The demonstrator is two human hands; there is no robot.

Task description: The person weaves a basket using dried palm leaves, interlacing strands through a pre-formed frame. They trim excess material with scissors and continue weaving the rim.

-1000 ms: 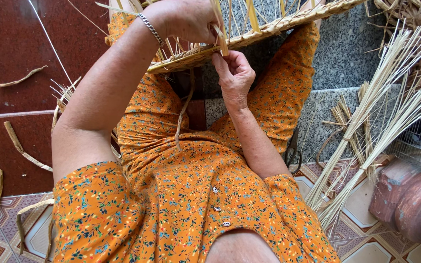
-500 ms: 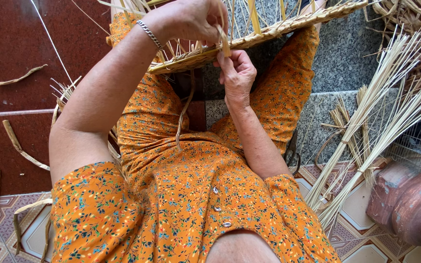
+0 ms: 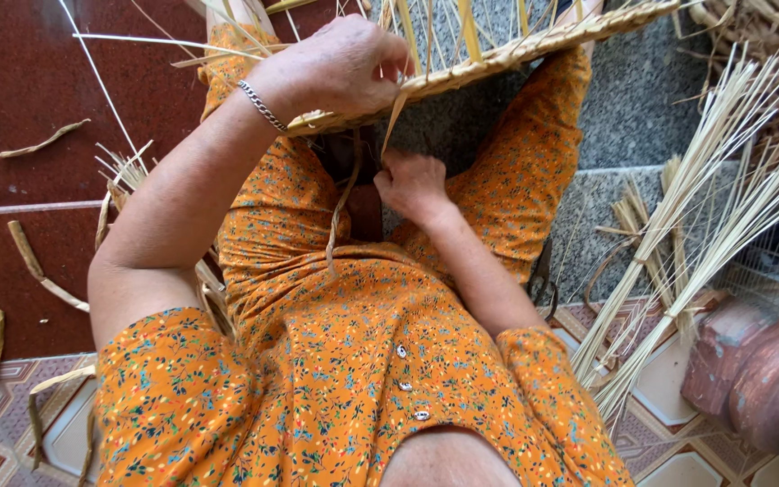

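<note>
On the lap, over the orange floral dress (image 3: pixel 344 361): a half-woven basket of pale flat straw (image 3: pixel 534 50), tilted, rim running from upper right down to the left hand (image 3: pixel 340 72). Left hand grips the rim from above, fingers curled shut around the woven edge. A silver chain bracelet (image 3: pixel 261 105) sits on that wrist.

Right hand (image 3: pixel 414 183) is below the rim, between the knees, closed into a fist on a thin flat straw strand (image 3: pixel 396 117). The strand runs taut from the fist up to the rim, just beside the left thumb. Fingertip detail hidden by the knuckles.

A second loose strand (image 3: pixel 342 212) hangs from the rim down over the dress.

Right side: a bundle of long pale straw stalks (image 3: pixel 696 234), fanned out, lying across the grey speckled stone step (image 3: pixel 642 117) and the patterned floor tiles (image 3: pixel 669 379). A brown ribbed clay pot (image 3: pixel 759 379) at the lower right edge, blurred.

Left side: dark red floor (image 3: pixel 19 90) with scattered short straw offcuts (image 3: pixel 42 144), well apart from the hands.
</note>
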